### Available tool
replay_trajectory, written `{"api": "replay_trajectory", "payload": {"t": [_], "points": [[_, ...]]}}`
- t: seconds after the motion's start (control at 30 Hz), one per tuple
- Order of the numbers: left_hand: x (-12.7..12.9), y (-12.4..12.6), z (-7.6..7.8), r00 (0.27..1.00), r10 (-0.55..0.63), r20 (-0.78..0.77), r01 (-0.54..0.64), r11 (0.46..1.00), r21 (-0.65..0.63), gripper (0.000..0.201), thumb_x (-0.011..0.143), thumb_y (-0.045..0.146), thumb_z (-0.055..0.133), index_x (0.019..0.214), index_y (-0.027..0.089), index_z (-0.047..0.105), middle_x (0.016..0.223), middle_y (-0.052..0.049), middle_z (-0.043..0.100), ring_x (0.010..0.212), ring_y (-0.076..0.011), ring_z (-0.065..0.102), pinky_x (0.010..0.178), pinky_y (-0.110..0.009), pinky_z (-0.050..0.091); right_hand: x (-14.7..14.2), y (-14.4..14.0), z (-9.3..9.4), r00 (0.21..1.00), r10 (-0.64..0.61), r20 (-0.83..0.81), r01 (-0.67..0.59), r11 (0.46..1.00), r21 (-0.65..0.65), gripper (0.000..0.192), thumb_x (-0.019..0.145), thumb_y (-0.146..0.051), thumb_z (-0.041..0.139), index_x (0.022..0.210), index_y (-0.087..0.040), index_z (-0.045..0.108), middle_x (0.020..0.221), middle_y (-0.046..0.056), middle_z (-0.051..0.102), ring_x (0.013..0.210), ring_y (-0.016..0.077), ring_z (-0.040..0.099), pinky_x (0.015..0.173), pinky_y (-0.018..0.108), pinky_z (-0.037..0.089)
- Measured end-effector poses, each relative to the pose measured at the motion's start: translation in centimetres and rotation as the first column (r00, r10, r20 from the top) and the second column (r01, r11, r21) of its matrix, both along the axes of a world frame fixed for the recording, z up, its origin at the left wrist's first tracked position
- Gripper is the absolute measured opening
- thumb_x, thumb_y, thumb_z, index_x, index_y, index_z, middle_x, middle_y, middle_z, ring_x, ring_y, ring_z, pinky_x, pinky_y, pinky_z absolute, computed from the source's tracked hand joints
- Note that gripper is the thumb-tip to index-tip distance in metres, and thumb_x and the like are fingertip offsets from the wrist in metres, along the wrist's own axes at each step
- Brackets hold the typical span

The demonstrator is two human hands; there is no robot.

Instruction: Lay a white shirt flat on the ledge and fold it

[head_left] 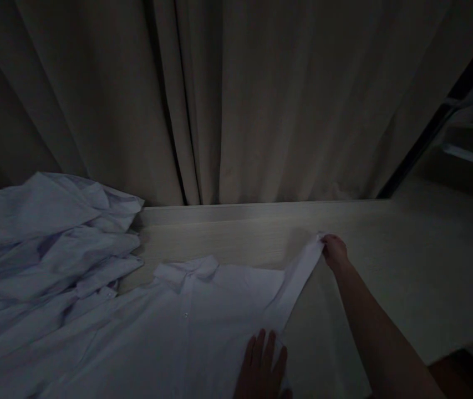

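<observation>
A white buttoned shirt [203, 321] lies flat on a pale wooden table [406, 266], collar toward the far edge. My right hand [335, 249] reaches out and pinches the cuff end of the shirt's right sleeve [298, 277], which is stretched out diagonally toward the far right. My left hand [263, 366] rests flat, fingers apart, on the shirt's body near the base of that sleeve, at the bottom of the view.
A heap of crumpled white shirts [45, 238] covers the left part of the table. Beige curtains [236, 100] hang right behind the table's far edge. A dark frame and shelf [464, 149] stand at the right. The scene is dim.
</observation>
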State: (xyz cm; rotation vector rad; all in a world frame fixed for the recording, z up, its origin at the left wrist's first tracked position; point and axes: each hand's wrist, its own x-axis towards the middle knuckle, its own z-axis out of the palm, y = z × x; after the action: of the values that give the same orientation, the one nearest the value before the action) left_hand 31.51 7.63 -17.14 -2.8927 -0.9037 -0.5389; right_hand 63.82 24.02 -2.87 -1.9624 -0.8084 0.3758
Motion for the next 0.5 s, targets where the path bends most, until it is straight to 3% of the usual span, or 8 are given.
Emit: {"api": "replay_trajectory", "payload": {"t": [0.13,0.23,0.33,0.4,0.47,0.5], "points": [[-0.5,-0.8,2.1,1.0,0.009,0.023,-0.005,0.988,-0.157,0.069,0.083,0.053,0.041,0.142,0.026,0.016,0.148,-0.008,0.033,0.133,-0.0333,0.033,0.102,-0.051,0.035,-1.6,2.5,5.4,0.996,0.093,-0.01,-0.09,0.98,0.177,0.029,0.083,-0.033,0.047,0.108,-0.019,0.052,0.096,0.002,0.06,0.08,0.0122,0.059,0.069,0.026,0.051],[-0.6,-1.2,3.1,0.998,0.043,0.045,-0.031,0.971,-0.238,0.071,0.085,0.051,0.038,0.143,0.022,0.01,0.152,-0.006,0.022,0.137,-0.0309,0.022,0.108,-0.049,0.031,-3.4,-0.4,6.4,0.994,0.111,0.023,-0.113,0.976,0.187,0.047,0.071,-0.033,0.055,0.115,-0.022,0.049,0.114,0.007,0.056,0.099,0.0183,0.056,0.086,0.032,0.047],[0.0,-1.3,3.7,0.995,0.067,0.071,-0.045,0.96,-0.275,0.067,0.087,0.051,0.035,0.143,0.023,0.011,0.153,-0.004,0.02,0.139,-0.0295,0.017,0.111,-0.05,0.028,-6.0,-9.5,3.0,0.993,0.11,0.04,-0.115,0.983,0.141,0.058,0.069,-0.041,0.05,0.123,-0.02,0.041,0.126,0.014,0.049,0.108,0.0241,0.053,0.093,0.04,0.045],[-0.1,-1.4,4.6,0.994,0.065,0.085,-0.041,0.964,-0.262,0.065,0.087,0.053,0.035,0.142,0.024,0.016,0.151,-0.005,0.025,0.139,-0.0288,0.019,0.11,-0.05,0.029,-7.7,-18.1,-1.1,0.985,0.172,0.018,-0.173,0.984,0.042,0.056,0.068,-0.046,0.049,0.117,-0.018,0.045,0.113,0.016,0.057,0.102,0.0272,0.058,0.089,0.044,0.049],[-1.9,-2.2,6.0,0.992,0.068,0.104,-0.046,0.977,-0.207,0.062,0.087,0.051,0.037,0.141,0.025,0.021,0.149,-0.006,0.03,0.138,-0.0274,0.023,0.109,-0.048,0.032,-9.1,-27.1,-5.2,0.962,0.272,-0.006,-0.269,0.945,-0.185,0.049,0.076,-0.052,0.038,0.115,-0.025,0.047,0.109,0.012,0.061,0.103,0.0267,0.059,0.088,0.045,0.051],[-3.6,-2.9,6.8,0.99,0.083,0.117,-0.063,0.984,-0.164,0.06,0.087,0.048,0.038,0.141,0.025,0.022,0.148,-0.005,0.033,0.137,-0.0263,0.026,0.108,-0.046,0.034,-9.8,-31.2,-6.9,0.946,0.324,0.006,-0.307,0.9,-0.308,0.044,0.077,-0.054,0.037,0.113,-0.032,0.051,0.111,0.008,0.061,0.107,0.0266,0.058,0.088,0.047,0.051]]}}
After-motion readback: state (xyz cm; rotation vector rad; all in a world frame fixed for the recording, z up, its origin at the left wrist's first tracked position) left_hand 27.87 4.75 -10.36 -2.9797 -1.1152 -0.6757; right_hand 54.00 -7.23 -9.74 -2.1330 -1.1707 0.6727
